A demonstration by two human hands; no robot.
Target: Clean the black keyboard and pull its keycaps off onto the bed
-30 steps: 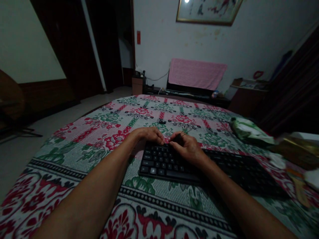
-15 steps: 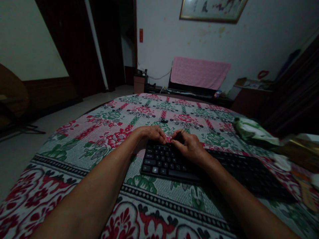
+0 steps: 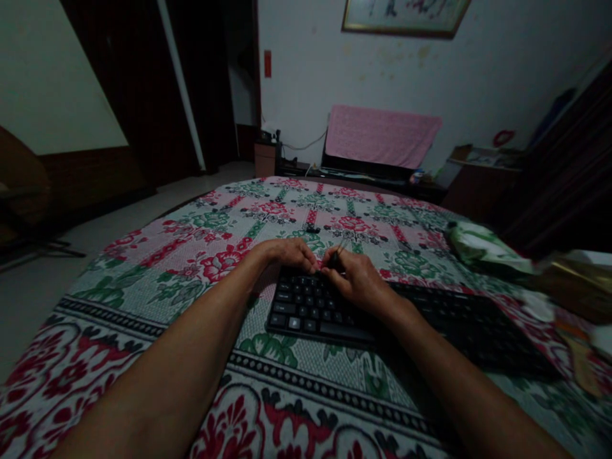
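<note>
A black keyboard point(image 3: 303, 309) lies flat on the patterned tablecloth, partly covered by my right hand and forearm. At its far left edge my left hand point(image 3: 295, 255) is bent down, fingers closed together against the top row; whatever they may hold is hidden. Just beside it my right hand point(image 3: 356, 275) is closed in a pinch over the keyboard. A thin dark item point(image 3: 336, 255) with fine prongs sticks up from this grip, too dim to name. The fingertips of both hands almost meet.
The floral tablecloth point(image 3: 220, 220) covers a large table. To the right are a green and white packet point(image 3: 488, 248), a brownish box point(image 3: 581, 284) and a flat wooden-looking piece point(image 3: 581, 363). A pink towel point(image 3: 382, 135) hangs over something by the far wall.
The whole view has shifted slightly. My right hand's fingertips have moved a little, and the thin dark item sits at a slightly different tilt. Both hands stay at the keyboard's far edge.
</note>
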